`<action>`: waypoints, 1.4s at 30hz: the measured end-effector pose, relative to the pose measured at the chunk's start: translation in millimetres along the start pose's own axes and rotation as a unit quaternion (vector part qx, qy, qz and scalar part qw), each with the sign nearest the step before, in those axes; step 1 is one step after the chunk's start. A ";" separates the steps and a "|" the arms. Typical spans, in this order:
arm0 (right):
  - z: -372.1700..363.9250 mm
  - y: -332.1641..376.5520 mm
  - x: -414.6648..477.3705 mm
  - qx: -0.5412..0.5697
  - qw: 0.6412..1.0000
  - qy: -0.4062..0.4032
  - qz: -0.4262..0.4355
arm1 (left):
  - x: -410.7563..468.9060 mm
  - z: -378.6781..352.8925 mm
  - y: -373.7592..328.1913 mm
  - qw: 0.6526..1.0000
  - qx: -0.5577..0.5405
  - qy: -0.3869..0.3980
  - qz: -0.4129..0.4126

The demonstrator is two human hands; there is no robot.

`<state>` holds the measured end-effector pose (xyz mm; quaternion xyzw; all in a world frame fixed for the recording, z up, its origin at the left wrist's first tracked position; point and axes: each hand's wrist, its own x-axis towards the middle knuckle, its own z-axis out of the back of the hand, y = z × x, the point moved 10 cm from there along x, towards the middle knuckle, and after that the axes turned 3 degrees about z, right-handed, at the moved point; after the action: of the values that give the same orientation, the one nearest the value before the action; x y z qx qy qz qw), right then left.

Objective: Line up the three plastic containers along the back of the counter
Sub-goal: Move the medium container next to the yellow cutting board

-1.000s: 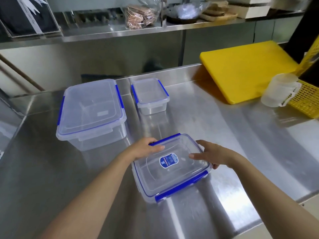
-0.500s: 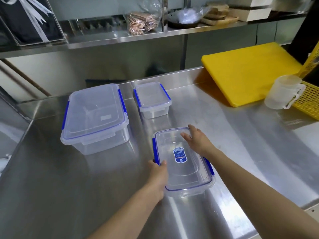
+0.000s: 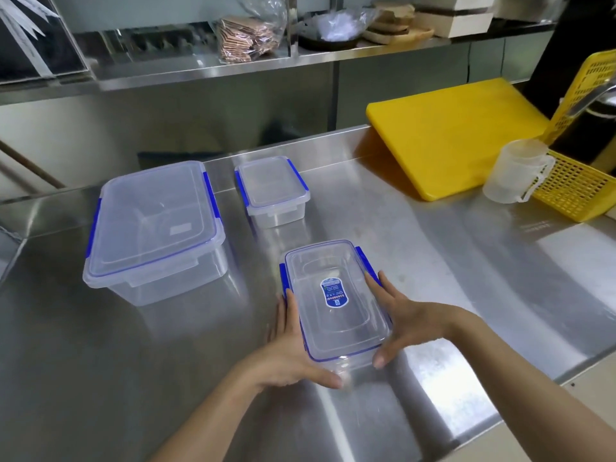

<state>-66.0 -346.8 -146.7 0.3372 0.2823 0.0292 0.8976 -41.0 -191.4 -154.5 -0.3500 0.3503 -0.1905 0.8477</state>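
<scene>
Both hands now flank the labelled container (image 3: 335,300): left hand (image 3: 290,348) and right hand (image 3: 400,323) flat against its sides, at lower centre on the tabletop (image 3: 466,261).

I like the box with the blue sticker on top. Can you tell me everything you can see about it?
The stickered container is a clear plastic rectangular box that looks empty. Its see-through lid is on, with a blue seal line and blue clips along the long sides. A blue label sits mid-lid. It lies flat on the steel counter, nearer the front than the other two boxes. The left hand and right hand hold its two long sides near the front corners.
</scene>
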 end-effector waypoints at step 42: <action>277.7 -98.5 191.9 -0.123 0.965 -0.225 0.052 | 268.7 127.6 -109.5 0.943 -0.084 -0.322 0.025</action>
<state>227.6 -539.7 -131.1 0.2360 0.0493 0.0335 0.9699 226.5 -360.1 -133.7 -0.4539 0.0821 -0.0156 0.8871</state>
